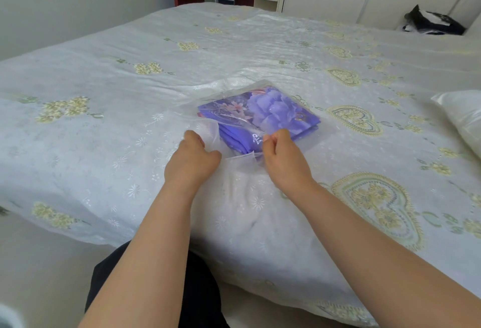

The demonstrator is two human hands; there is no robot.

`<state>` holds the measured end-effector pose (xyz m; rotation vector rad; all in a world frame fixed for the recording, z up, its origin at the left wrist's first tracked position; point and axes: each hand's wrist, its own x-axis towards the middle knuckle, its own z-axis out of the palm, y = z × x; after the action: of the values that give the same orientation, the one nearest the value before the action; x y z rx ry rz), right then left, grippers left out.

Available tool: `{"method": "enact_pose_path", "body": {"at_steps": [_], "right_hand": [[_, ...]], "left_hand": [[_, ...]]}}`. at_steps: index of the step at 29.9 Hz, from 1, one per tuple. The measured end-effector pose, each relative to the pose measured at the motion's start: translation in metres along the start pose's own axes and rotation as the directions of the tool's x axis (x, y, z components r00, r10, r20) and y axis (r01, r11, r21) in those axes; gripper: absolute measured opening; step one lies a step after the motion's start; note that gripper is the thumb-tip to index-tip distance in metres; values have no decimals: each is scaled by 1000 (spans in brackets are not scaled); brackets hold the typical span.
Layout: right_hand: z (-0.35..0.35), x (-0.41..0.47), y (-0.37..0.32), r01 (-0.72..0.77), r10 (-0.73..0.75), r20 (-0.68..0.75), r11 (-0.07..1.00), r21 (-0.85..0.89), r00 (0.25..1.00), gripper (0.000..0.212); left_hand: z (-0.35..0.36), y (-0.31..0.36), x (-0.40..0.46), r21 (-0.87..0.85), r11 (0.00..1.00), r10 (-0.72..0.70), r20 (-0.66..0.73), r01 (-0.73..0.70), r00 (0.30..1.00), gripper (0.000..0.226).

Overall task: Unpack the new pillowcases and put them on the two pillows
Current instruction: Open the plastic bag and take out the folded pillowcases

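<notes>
Clear plastic bag (234, 109) holds folded purple pillowcases (273, 114).

Both hands (234, 156) grip pillowcase pkg (260, 111) flap on bed (104, 119).

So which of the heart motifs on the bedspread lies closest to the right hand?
The large embroidered heart just right of the right hand's wrist, at the near edge of the bed; the other hearts sit farther back, beyond the bagged purple pillowcases.

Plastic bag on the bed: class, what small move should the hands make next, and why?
Probably pull the open end wider apart. Both the left hand and the right hand pinch the near edge of the plastic bag, and the folded purple pillowcases lie inside it, so the mouth likely needs spreading before they slide out.
</notes>
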<state>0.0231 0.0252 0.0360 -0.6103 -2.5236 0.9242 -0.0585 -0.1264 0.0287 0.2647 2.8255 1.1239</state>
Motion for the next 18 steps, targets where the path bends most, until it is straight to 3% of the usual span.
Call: {"method": "enact_pose_path", "body": {"at_steps": [4, 7, 9, 12, 16, 18], "right_hand": [[9, -13, 5, 33, -22, 99, 993, -114, 995, 24], [17, -14, 7, -50, 51, 194, 999, -11, 980, 20], [19, -13, 8, -93, 67, 232, 991, 100, 970, 28], [12, -4, 16, -52, 33, 173, 993, 107, 984, 34], [-6, 13, 29, -71, 66, 46, 991, 118, 997, 24], [-12, 16, 31, -39, 40, -8, 991, 129, 999, 26]], "left_hand": [[7, -3, 2, -60, 975, 191, -267, -214, 945, 83], [10, -1, 10, -1, 963, 251, -360, -269, 899, 87], [13, -2, 16, -37, 972, 209, -312, -232, 927, 88], [6, -3, 27, -234, 968, 43, -181, -85, 983, 91], [-6, -3, 40, -565, 819, -157, -60, 96, 986, 92], [-5, -4, 40, -666, 739, -176, -41, 104, 984, 92]]}}
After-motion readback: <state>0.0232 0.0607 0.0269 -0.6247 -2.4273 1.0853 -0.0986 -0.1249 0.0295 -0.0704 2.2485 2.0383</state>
